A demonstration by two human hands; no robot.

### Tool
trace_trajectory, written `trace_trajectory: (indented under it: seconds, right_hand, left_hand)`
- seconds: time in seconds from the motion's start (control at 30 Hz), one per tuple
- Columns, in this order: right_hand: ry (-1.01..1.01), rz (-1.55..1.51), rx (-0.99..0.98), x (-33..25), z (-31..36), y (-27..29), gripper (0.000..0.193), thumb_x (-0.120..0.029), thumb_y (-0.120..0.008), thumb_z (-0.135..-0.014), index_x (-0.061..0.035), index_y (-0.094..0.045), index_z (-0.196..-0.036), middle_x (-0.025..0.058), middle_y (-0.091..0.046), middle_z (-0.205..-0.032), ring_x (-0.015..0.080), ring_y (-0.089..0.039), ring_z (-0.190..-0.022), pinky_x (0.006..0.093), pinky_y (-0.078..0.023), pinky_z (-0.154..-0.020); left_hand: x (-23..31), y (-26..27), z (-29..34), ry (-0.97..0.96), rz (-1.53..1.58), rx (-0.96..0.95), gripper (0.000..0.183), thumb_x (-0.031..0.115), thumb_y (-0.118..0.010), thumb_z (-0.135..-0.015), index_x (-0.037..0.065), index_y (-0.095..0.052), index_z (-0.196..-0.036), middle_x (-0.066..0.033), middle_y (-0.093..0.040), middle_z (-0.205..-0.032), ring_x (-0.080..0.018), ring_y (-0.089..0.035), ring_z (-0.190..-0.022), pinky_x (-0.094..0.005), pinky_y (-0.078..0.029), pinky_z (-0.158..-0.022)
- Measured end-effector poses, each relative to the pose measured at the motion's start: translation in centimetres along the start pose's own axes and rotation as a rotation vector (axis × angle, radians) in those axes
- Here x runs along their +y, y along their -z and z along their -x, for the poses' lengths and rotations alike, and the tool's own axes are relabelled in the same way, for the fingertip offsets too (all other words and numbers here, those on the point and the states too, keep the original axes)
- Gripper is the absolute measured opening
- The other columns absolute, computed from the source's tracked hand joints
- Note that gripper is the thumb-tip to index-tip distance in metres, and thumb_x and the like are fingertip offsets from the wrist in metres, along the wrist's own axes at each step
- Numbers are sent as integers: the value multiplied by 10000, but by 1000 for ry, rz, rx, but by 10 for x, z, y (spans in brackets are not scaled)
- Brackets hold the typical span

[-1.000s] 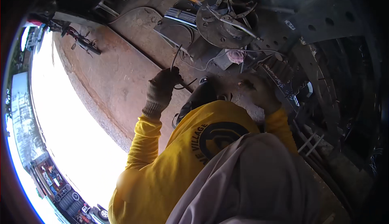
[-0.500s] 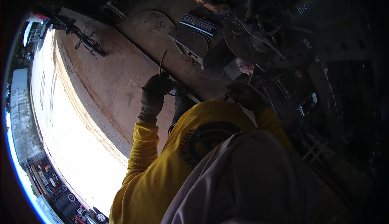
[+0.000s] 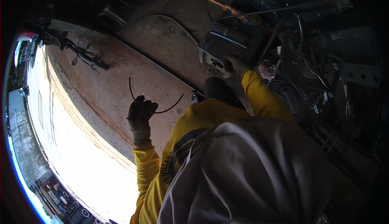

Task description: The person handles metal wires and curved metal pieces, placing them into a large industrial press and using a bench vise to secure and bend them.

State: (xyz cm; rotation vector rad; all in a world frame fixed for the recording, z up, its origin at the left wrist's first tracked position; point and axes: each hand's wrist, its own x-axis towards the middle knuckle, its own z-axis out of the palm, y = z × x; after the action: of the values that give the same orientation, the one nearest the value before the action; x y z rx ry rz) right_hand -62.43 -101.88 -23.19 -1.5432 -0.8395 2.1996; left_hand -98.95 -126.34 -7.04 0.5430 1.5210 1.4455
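Note:
My left hand (image 3: 141, 114), in a knitted work glove, is closed round a thin, dark, curved rod (image 3: 167, 110). One end of the rod rises above the hand, and the other sweeps right toward my yellow-sleeved body. Farther ahead and to the right, my right hand (image 3: 238, 65) reaches to the near side of a low dark box (image 3: 227, 50). Its fingers are lost in shadow by the box's pale edge, so their grip is unclear. Several straight metal rods (image 3: 229, 39) lie side by side on the box top.
A long metal bar (image 3: 156, 65) runs across the brown floor. At the far left stands a two-wheeler (image 3: 87, 58). Beyond the box lies an orange tool (image 3: 227, 8). A pinkish crumpled cloth (image 3: 267, 70) sits beside cluttered dark metal parts on the right.
My left hand has moved down and left, with the curved rod now showing on both sides of it. My right arm has stretched forward from near my body to the box. My view has shifted.

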Motion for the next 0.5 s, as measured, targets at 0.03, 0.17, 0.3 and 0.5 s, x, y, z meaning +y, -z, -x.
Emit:
trace_trajectory:
  seconds: [0.03, 0.17, 0.3, 0.5]
  right_hand:
    - [8, -15, 36, -5, -18, -5, 235, -276, -630, -934, -46, -655, -979, 8, -605, -822, 114, -576, -704, 248, -502, -666]
    - [217, -220, 252, -14, -110, 4, 266, -260, -599, -961, -27, -634, -1086, 48, -631, -977, 138, -626, -878, 220, -560, -712]
    - [128, -591, 459, -38, -180, -1, 381, -264, -548, -991, -12, -557, -1276, 79, -621, -1182, 151, -614, -1096, 247, -612, -809]
    - [114, -665, 951, -47, -270, -4, 370, -309, -532, -998, -23, -567, -1231, 68, -611, -1162, 159, -603, -1061, 301, -589, -861]
  left_hand:
    - [-1, 9, -5, 9, 3, 2, 343, 143, -584, -976, -11, -551, -1280, -145, -682, -1029, -288, -713, -923, -422, -597, -857]
    - [4, 25, -32, 63, -51, 101, 353, 138, -599, -965, -13, -551, -1280, -147, -684, -1033, -292, -718, -914, -420, -600, -862]
    - [8, 42, -80, 75, -175, 84, 357, 129, -601, -959, -19, -548, -1280, -143, -686, -1023, -291, -718, -895, -409, -599, -848]
    - [50, 45, -201, 198, -235, 68, 394, 214, -567, -991, -21, -518, -1304, -143, -682, -1012, -284, -709, -898, -390, -592, -825]
